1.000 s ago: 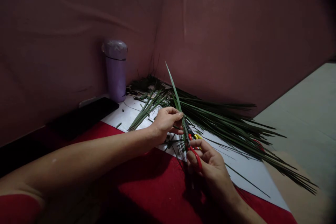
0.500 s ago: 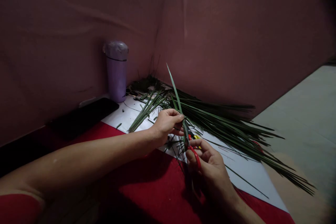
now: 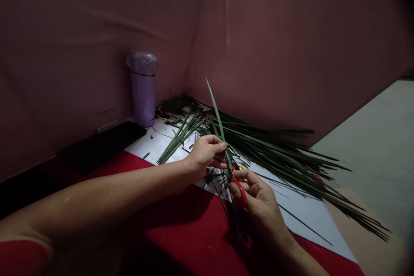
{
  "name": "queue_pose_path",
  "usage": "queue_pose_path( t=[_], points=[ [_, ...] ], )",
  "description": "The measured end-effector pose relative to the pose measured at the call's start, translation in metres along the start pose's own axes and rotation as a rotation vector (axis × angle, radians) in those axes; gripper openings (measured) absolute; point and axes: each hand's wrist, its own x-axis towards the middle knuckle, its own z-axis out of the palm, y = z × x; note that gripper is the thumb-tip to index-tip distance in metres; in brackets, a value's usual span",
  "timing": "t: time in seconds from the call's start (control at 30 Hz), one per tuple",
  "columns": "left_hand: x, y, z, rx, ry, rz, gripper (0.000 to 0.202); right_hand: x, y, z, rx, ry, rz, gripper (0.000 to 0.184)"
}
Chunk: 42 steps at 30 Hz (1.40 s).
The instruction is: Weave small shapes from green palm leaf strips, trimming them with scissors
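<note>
My left hand (image 3: 208, 154) pinches a long green leaf (image 3: 215, 110) between thumb and fingers; its pointed tip rises up and away from me. In my right hand (image 3: 254, 192) is a pair of scissors with red handles (image 3: 240, 190), thumb and fingers closed about the loops. The scissor blades point up toward the left hand, against the lower end of the leaf; whether they are cutting it I cannot tell. Just beyond the right fingers a yellow handle (image 3: 242, 169) shows, partly hidden. Small green scraps (image 3: 217, 177) lie beneath both hands.
A large bundle of long leaves (image 3: 278, 151) stretches right past the white sheet's (image 3: 333, 228) edge. A smaller bunch (image 3: 179, 138) lies left. Behind stands a purple tumbler (image 3: 144, 95), beside a dark flat object (image 3: 106, 144). Red cloth (image 3: 181, 241) covers the near side; pink walls (image 3: 258, 51) enclose the back.
Hardly anything differs. The right hand and scissors have shifted very slightly, while the left hand keeps its pinch on the leaf in the same place.
</note>
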Motion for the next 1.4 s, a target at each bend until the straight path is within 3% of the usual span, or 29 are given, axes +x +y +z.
queue_pose_path(
  t=[1.4],
  points=[
    [0.0016,0.0043,-0.0012,0.0,0.006,-0.021,0.011,0.0021,0.0047,-0.0057,-0.089,0.005,-0.034,0.033]
  ],
)
